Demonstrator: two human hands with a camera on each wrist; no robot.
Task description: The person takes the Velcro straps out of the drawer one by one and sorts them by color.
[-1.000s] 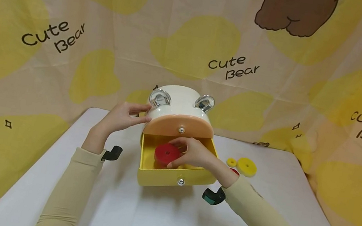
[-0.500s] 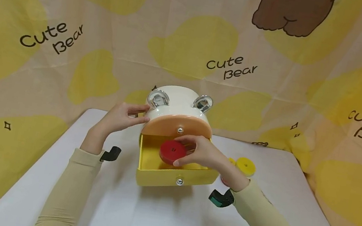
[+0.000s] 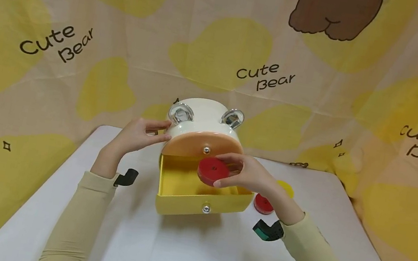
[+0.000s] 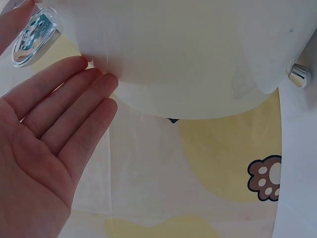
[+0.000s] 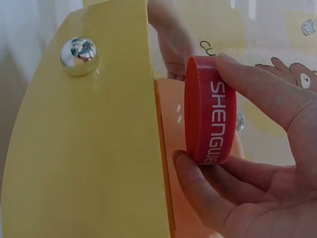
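Note:
My right hand (image 3: 253, 174) pinches a red tape roll (image 3: 211, 171) by its edge, over the right part of the pulled-out yellow drawer (image 3: 178, 180). White lettering runs along the roll's woven outer band in the right wrist view, thumb on one side and fingers on the other. The drawer belongs to a white rounded cabinet (image 3: 206, 109) with silver ears and a closed orange upper drawer (image 3: 190, 142). At the cabinet's left side rests my left hand (image 3: 138, 136), its fingers straight and the fingertips against the white wall in the left wrist view.
On the white table (image 3: 189, 255), right of the drawer, lies a second red roll (image 3: 264, 204). Behind the right forearm a yellow roll (image 3: 286, 188) shows in part. A printed cloth (image 3: 142, 33) hangs around the back and sides of the table.
My right hand has lifted the red tape roll from inside the drawer, up and to the right. The red roll on the table has come into fuller view. My left hand stays on the cabinet.

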